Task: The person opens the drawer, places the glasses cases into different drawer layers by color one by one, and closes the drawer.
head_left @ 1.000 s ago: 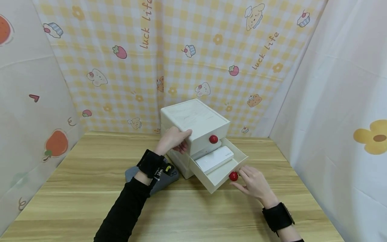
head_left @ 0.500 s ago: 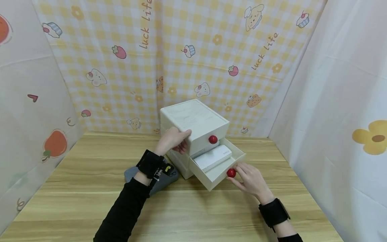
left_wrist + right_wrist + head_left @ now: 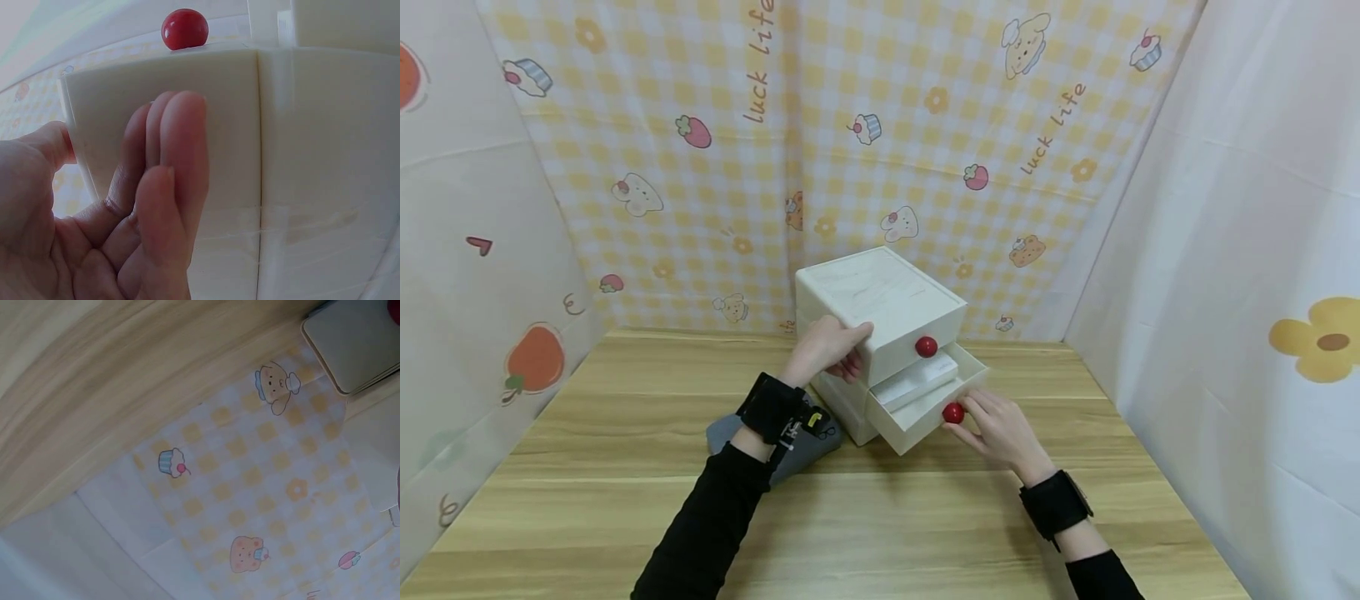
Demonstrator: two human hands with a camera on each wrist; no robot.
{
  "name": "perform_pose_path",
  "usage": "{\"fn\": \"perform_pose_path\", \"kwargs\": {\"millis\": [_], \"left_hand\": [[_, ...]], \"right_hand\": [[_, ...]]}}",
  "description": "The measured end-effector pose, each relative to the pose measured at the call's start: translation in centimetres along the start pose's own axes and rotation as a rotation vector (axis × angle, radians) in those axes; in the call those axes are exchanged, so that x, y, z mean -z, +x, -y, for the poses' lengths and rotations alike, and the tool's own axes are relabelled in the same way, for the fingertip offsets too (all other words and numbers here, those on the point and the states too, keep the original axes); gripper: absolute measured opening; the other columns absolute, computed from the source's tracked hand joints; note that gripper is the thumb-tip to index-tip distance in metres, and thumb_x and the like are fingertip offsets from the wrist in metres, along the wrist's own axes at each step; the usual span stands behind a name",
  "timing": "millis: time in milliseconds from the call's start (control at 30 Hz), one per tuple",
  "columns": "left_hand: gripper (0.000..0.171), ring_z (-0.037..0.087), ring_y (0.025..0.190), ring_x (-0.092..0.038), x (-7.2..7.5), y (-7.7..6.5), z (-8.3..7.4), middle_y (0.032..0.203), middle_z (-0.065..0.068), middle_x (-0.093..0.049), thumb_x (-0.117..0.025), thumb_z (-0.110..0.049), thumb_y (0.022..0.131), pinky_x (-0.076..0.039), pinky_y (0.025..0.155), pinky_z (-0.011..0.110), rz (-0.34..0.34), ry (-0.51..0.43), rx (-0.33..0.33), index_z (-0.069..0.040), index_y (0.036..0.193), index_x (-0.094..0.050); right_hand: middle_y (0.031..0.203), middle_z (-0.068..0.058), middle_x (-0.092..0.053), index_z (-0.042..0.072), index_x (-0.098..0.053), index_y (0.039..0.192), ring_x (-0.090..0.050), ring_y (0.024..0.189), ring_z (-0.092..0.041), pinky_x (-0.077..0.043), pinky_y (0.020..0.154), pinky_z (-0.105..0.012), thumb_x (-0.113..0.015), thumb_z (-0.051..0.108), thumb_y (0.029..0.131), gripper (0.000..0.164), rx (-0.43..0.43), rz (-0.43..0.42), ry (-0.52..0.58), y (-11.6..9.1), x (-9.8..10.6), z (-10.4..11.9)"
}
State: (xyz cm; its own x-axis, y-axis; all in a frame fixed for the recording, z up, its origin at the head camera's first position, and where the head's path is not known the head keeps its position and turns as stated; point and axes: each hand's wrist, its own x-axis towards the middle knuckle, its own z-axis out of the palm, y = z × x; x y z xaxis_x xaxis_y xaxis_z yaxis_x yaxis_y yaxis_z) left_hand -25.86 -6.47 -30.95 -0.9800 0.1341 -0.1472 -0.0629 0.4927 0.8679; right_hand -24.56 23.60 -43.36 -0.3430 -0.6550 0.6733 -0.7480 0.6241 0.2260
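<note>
A white two-tier drawer unit (image 3: 880,287) with a marbled top stands on the table. Its lower drawer (image 3: 917,432) is partly pulled out, and a white box (image 3: 917,382) lies inside. My left hand (image 3: 827,343) rests on the upper tier, thumb over the top edge and fairly straight fingers along the side, as the left wrist view also shows. My right hand (image 3: 1000,427) pinches the lower drawer's red knob (image 3: 953,413) between thumb and index finger. Another red knob (image 3: 927,347) is on the closed upper drawer.
A grey-blue pouch (image 3: 805,457) with a small glasses print lies on the wooden table (image 3: 880,525), partly hidden behind my left wrist. A yellow checked curtain (image 3: 737,217) hangs behind the drawer unit, with white curtains (image 3: 1217,275) at the sides.
The lower drawer has slid inward, and my right hand has moved with it, up and to the left. The box inside is now more hidden. My left hand has stayed in place.
</note>
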Motion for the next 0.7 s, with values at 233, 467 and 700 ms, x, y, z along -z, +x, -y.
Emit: {"fn": "perform_pose_path", "kwargs": {"millis": [233, 467, 700], "left_hand": [[0.047, 0.011, 0.047, -0.063, 0.1, -0.2, 0.1, 0.057, 0.004, -0.065, -0.053, -0.04, 0.092, -0.06, 0.059, 0.034, 0.003, -0.014, -0.018, 0.004, 0.084, -0.067], [0.048, 0.011, 0.047, -0.063, 0.0, -0.1, 0.1, 0.057, 0.004, -0.064, -0.052, -0.04, 0.092, -0.06, 0.056, 0.032, 0.006, -0.019, -0.017, 0.004, 0.083, -0.067], [0.048, 0.011, 0.047, -0.063, 0.0, -0.1, 0.1, 0.057, 0.004, -0.065, -0.052, -0.04, 0.092, -0.061, 0.063, 0.038, 0.007, -0.023, -0.02, 0.004, 0.081, -0.068]], "right_hand": [[0.079, 0.001, -0.058, 0.011, -0.06, 0.089, -0.057, 0.067, -0.011, -0.05, 0.056, -0.025, -0.074, 0.036, 0.078, 0.031, -0.021, 0.024, 0.012, 1.5, -1.0, 0.1], [0.076, 0.001, -0.058, 0.01, -0.059, 0.086, -0.057, 0.065, -0.012, -0.049, 0.054, -0.024, -0.067, 0.042, 0.086, 0.033, 0.001, 0.012, 0.018, 2.8, -2.0, -0.1], [0.075, 0.0, -0.057, 0.01, -0.058, 0.087, -0.056, 0.062, -0.012, -0.047, 0.051, -0.024, -0.077, 0.034, 0.075, 0.032, -0.015, 0.025, 0.002, 3.8, -2.8, -0.2]]}}
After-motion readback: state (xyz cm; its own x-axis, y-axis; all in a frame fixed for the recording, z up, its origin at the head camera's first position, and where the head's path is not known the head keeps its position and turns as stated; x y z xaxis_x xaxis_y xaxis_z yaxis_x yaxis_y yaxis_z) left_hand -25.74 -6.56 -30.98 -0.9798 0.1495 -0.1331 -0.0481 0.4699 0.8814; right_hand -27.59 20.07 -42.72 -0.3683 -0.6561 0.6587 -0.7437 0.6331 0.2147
